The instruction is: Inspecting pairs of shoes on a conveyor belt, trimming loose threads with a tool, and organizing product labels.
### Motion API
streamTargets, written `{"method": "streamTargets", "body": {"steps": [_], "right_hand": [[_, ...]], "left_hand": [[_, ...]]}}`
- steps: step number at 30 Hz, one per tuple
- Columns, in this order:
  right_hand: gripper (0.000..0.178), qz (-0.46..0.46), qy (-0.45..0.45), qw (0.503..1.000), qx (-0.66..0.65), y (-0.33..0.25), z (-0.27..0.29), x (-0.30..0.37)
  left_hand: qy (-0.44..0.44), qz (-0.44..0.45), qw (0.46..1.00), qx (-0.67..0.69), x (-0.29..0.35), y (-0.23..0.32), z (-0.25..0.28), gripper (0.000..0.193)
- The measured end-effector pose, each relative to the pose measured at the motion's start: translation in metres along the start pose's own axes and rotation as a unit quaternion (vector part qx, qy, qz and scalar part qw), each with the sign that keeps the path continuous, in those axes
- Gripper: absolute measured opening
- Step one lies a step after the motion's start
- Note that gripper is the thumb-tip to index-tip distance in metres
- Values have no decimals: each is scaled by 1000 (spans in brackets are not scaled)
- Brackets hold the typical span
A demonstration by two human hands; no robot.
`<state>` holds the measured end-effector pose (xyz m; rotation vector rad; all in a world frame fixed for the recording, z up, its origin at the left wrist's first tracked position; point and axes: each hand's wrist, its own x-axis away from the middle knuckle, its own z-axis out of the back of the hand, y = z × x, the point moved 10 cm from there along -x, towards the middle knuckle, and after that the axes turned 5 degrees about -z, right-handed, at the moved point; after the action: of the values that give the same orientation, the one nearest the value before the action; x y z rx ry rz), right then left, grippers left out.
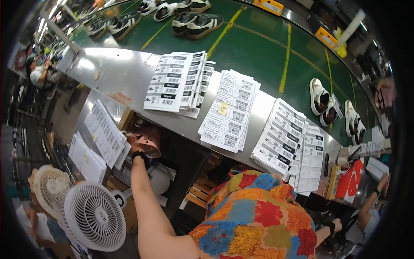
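My left arm reaches forward to the left end of the bench, a black band round its wrist. My left hand is beside a pink bin and the edge of a stack of printed label sheets. Its fingers are mostly hidden, so I cannot tell what they hold. Out to the right of my body, low in view, is my right hand, away from the bench, small and dim. Stacks of label sheets lie along the metal bench, with a yellow note on the middle stack.
Beyond the metal bench runs a green conveyor with yellow lines, carrying pairs of dark shoes and white shoes. Two fans stand at lower left. A red box sits at right. Other people work around.
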<state>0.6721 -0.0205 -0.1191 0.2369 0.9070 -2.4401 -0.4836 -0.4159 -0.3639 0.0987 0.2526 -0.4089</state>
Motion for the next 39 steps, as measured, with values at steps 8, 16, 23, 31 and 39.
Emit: {"method": "streamTargets", "body": {"steps": [8, 16, 23, 31, 39], "right_hand": [[38, -3, 70, 994, 86, 48, 5, -55], [21, -168, 126, 835, -508, -12, 25, 23], [20, 229, -183, 868, -401, -259, 11, 204], [64, 283, -814, 442, -249, -371, 51, 451], [40, 196, -727, 562, -342, -357, 32, 409]], "left_hand": [[156, 121, 897, 397, 26, -22, 54, 37], [-12, 559, 381, 736, 177, -7, 100, 33], [-386, 84, 543, 741, 146, 253, 256, 71], [-426, -334, 474, 694, 155, 532, 366, 65], [-333, -569, 443, 608, 189, 598, 383, 70]]}}
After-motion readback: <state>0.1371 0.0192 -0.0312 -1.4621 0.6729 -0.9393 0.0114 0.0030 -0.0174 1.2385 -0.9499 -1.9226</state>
